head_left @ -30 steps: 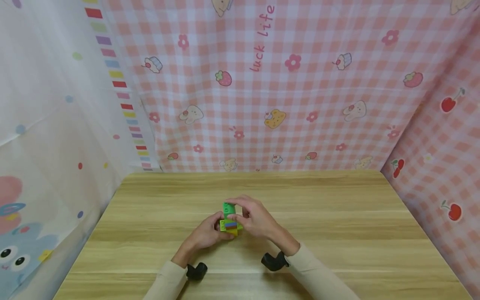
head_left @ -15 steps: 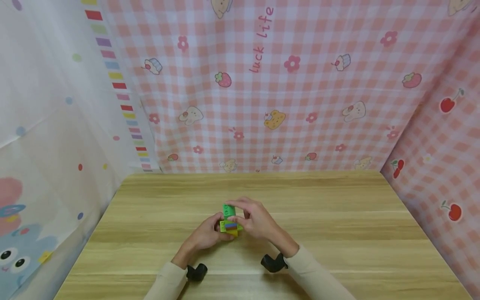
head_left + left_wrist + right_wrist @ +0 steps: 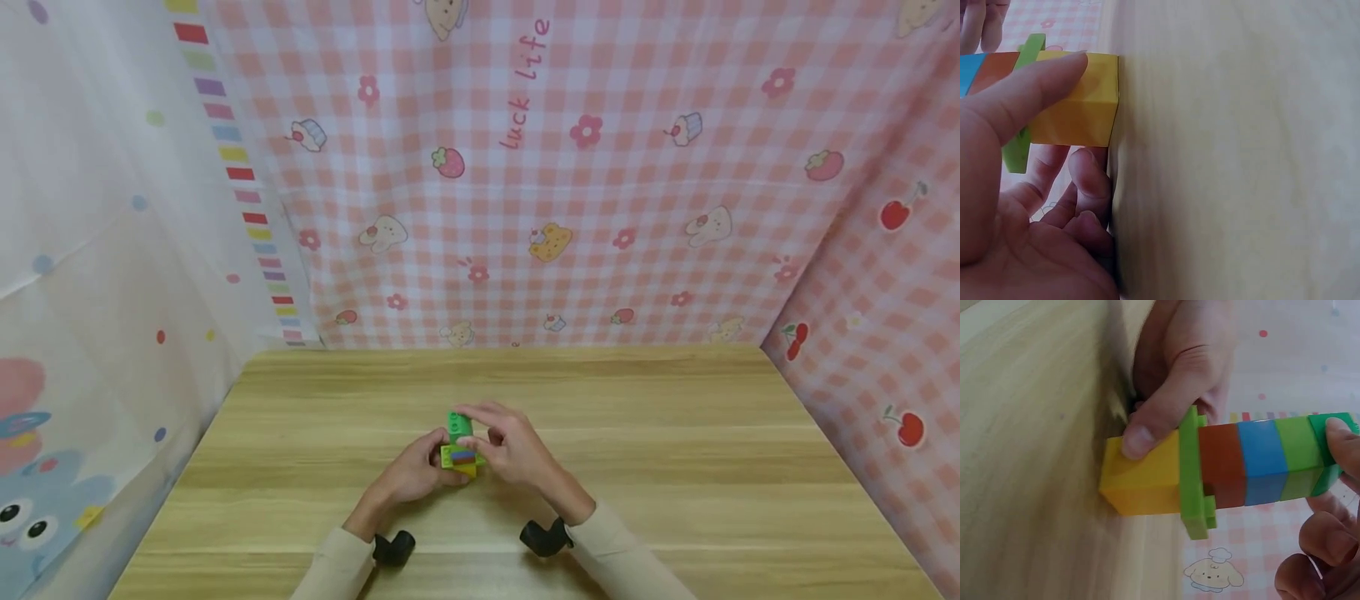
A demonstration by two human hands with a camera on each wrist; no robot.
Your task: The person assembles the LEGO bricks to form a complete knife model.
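A small stack of toy blocks (image 3: 460, 446) stands upright on the wooden table (image 3: 675, 450). From the bottom it is yellow (image 3: 1144, 478), a thin green plate (image 3: 1192, 472), red-brown, blue, light green, and a dark green block (image 3: 458, 423) on top. My left hand (image 3: 415, 471) pinches the yellow base (image 3: 1079, 115), with the thumb laid along its side and the fingers curled behind it. My right hand (image 3: 510, 448) grips the top end, and a fingertip (image 3: 1342, 436) presses on the dark green block.
Pink checked cloth (image 3: 570, 183) hangs behind and to the right of the table, and white patterned cloth (image 3: 97, 250) hangs on the left. Black wrist cameras (image 3: 393, 547) sit near the front edge. Bare tabletop surrounds the hands.
Both hands keep their hold on the stack in the same spot. The right hand's fingers have settled slightly lower over the top block.
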